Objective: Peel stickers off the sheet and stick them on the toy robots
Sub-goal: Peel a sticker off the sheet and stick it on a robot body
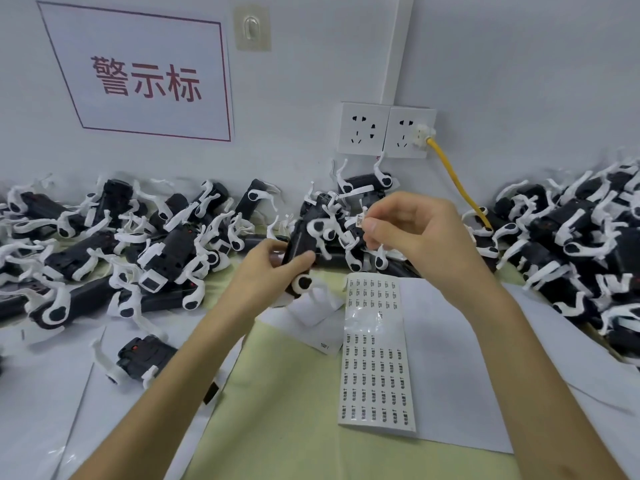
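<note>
Above sticker sheet point(375, 375) | left hand point(266, 270) fingers point(298, 259) grip toy robot point(303, 233) | right hand point(419, 230) fingers pinch sticker point(359, 221)

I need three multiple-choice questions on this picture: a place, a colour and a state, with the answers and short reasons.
1. Where is the sticker sheet? A) flat on the table B) on the wall C) in the left hand
2. What colour is the cable in the wall socket? A) blue B) yellow C) black
3. What does the right hand do? A) lies flat B) pinches a sticker C) holds the cable
Answers: 1 A, it lies beside the right forearm; 2 B, it is plainly yellow; 3 B, thumb and finger hold a sticker, while the left hand grips the toy robot.
</note>
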A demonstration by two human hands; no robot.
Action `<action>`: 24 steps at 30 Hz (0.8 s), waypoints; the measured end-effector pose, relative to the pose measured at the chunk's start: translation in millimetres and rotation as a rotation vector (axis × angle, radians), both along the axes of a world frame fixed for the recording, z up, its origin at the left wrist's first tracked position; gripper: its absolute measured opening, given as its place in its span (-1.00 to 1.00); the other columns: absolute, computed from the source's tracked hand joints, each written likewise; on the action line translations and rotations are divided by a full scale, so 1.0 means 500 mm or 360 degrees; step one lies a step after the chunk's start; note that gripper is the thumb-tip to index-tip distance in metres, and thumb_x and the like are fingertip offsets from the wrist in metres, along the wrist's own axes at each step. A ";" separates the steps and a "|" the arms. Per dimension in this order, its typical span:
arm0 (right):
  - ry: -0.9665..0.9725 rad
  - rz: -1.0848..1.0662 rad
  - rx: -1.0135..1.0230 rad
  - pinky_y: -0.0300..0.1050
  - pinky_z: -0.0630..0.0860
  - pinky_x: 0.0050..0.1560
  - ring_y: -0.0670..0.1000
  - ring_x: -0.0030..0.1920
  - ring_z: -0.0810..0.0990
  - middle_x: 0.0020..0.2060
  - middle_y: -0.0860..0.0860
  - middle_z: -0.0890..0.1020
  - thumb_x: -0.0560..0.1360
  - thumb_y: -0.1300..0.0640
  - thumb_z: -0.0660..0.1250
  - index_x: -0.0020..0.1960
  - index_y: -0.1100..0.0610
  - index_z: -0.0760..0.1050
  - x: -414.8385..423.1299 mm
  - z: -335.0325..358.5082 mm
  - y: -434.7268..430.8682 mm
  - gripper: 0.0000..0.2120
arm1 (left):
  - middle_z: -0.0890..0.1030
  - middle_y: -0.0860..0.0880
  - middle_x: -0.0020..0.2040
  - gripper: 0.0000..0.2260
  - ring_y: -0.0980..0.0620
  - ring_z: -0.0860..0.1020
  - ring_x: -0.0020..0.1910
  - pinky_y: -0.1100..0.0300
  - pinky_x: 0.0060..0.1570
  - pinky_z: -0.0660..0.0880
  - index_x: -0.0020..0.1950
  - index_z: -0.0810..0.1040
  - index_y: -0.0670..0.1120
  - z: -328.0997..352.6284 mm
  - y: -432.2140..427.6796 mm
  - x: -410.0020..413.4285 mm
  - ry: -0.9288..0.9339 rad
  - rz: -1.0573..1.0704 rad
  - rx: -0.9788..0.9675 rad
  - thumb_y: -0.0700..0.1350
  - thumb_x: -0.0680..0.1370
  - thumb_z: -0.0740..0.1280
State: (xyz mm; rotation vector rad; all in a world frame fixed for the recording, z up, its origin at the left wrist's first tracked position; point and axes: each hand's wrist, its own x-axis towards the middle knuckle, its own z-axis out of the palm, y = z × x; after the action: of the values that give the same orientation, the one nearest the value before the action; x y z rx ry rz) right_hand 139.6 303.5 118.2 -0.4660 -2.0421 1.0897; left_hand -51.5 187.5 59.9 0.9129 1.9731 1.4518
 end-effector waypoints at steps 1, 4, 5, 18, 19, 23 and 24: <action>0.0010 0.0025 -0.0029 -0.01 0.62 -0.02 0.13 -0.15 0.70 -0.23 0.05 0.72 0.52 0.14 0.49 -0.09 0.03 0.67 -0.002 0.000 -0.002 -0.97 | 0.69 -0.07 0.09 -0.57 -0.07 0.71 -0.01 -0.03 0.03 0.65 0.29 0.53 -0.05 0.003 0.002 0.004 -0.0198 -0.0028 0.0063 0.12 0.52 0.49; 0.0019 0.0094 -0.0088 -0.03 0.63 0.03 0.12 -0.13 0.70 -0.21 0.02 0.73 0.52 0.14 0.50 -0.10 0.05 0.67 -0.011 -0.001 -0.011 -0.97 | 0.71 -0.19 0.13 -0.57 -0.16 0.68 0.02 -0.15 0.16 0.63 0.32 0.55 -0.18 0.015 -0.001 0.022 -0.0627 -0.0248 0.0258 0.04 0.56 0.46; 0.0021 0.0102 -0.0099 -0.03 0.62 0.05 0.10 -0.13 0.70 -0.21 0.01 0.73 0.51 0.13 0.51 -0.11 0.04 0.67 -0.015 -0.001 -0.014 -0.97 | 0.70 -0.20 0.15 -0.60 -0.15 0.67 0.04 -0.16 0.20 0.62 0.31 0.57 -0.20 0.019 -0.001 0.028 -0.0665 -0.0311 0.0309 0.02 0.57 0.44; 0.0007 -0.0070 -0.0143 -0.43 0.45 -0.26 -0.25 -0.34 0.57 -0.37 -0.17 0.65 0.56 0.15 0.46 -0.13 0.07 0.67 -0.046 -0.012 -0.043 -0.91 | 0.73 -0.08 0.10 -0.66 -0.10 0.69 0.13 -0.20 0.20 0.60 0.21 0.66 -0.05 0.040 -0.004 0.064 -0.0344 -0.0326 0.0523 -0.07 0.47 0.58; 0.0004 -0.0089 -0.0131 -0.43 0.45 -0.25 -0.25 -0.34 0.57 -0.37 -0.19 0.65 0.56 0.15 0.46 -0.14 0.05 0.66 -0.048 -0.013 -0.044 -0.90 | 0.73 -0.07 0.09 -0.69 -0.09 0.69 0.13 -0.19 0.20 0.60 0.20 0.66 -0.05 0.040 -0.004 0.065 -0.0326 -0.0313 0.0528 -0.09 0.48 0.57; -0.0005 -0.0151 -0.0071 -0.45 0.43 -0.26 -0.26 -0.34 0.56 -0.40 -0.23 0.63 0.55 0.15 0.46 -0.16 0.03 0.66 -0.052 -0.014 -0.048 -0.88 | 0.75 0.01 0.00 -0.79 0.05 0.71 0.01 0.13 0.00 0.59 0.13 0.68 -0.01 0.036 -0.002 0.067 -0.0213 -0.0278 0.0548 -0.10 0.51 0.52; -0.0006 -0.0162 -0.0062 -0.45 0.43 -0.26 -0.26 -0.33 0.57 -0.40 -0.22 0.64 0.55 0.15 0.46 -0.16 0.03 0.66 -0.052 -0.015 -0.049 -0.88 | 0.75 0.01 -0.01 -0.79 0.08 0.71 -0.02 0.20 -0.06 0.57 0.13 0.68 -0.01 0.037 -0.002 0.068 -0.0190 -0.0272 0.0551 -0.09 0.51 0.53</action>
State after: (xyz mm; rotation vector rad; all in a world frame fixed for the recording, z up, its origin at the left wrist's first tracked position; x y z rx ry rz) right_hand 113.5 278.8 110.7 -0.5858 -1.9810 1.0693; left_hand -17.6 186.7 78.3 1.0827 1.5440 1.7331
